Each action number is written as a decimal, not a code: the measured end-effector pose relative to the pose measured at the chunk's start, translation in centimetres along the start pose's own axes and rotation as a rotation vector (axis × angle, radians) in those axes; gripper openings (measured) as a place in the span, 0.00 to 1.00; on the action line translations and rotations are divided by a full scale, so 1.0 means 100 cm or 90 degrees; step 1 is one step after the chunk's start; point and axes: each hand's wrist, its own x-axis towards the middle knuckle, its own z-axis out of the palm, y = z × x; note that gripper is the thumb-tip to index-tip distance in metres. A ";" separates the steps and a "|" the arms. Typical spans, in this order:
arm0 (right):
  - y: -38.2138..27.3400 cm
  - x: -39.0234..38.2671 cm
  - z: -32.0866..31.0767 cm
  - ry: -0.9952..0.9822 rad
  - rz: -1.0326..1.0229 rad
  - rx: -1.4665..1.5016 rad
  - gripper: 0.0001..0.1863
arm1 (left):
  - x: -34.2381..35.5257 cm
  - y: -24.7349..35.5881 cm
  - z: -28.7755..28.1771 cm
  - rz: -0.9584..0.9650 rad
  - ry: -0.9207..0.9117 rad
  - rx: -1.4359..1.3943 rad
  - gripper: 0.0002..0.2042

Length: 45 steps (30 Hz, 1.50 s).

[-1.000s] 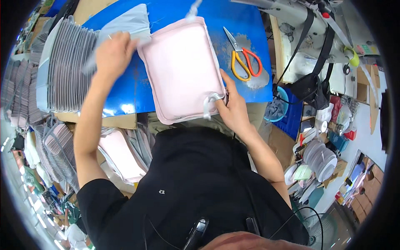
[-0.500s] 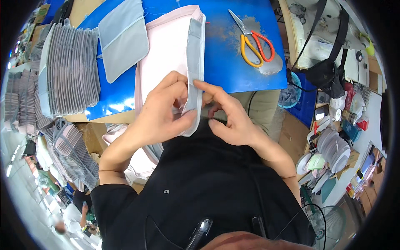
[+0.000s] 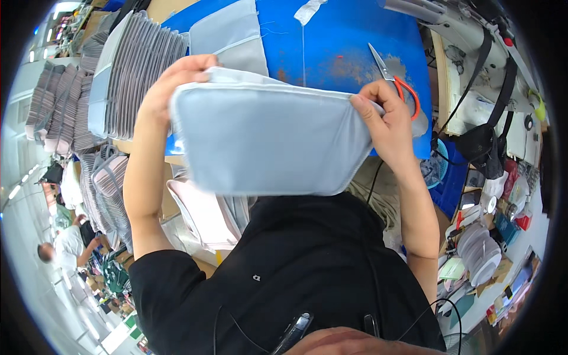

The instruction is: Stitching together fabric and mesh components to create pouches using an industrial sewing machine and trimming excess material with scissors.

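A flat, grey-blue fabric case (image 3: 266, 142) with rounded corners is held up in front of me, long side across and slightly blurred. My left hand (image 3: 177, 89) grips its upper left corner, fingers behind the edge. At the upper right corner my right hand (image 3: 387, 118) pinches the rim between thumb and fingers. A paler edge shows along the top, where the case parts a little. Just beyond my right hand lie the scissors (image 3: 390, 74); the hand hides part of their handles. The inside of the case is turned from view.
On the blue tabletop (image 3: 343, 35) lie another grey fabric panel (image 3: 228, 35) and a white scrap (image 3: 309, 10) with a thread. Stacked fabric pieces (image 3: 139, 77) stand at the left. A pink-and-white piece (image 3: 207, 216) rests below left. A black bag (image 3: 482, 148) hangs at the right.
The case has turned from lengthwise with its pink inside showing to crosswise with its grey face showing. My hands have moved apart from its near end to two corners.
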 end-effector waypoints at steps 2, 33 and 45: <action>0.019 -0.003 0.000 0.070 0.043 0.001 0.14 | 0.020 -0.015 -0.017 -0.067 0.020 0.052 0.08; -0.004 -0.106 -0.003 -0.117 0.169 0.493 0.19 | 0.033 0.018 0.013 0.056 -0.050 0.034 0.12; -0.011 -0.062 -0.036 0.022 -0.047 0.299 0.16 | -0.026 0.061 0.027 0.299 0.263 0.101 0.14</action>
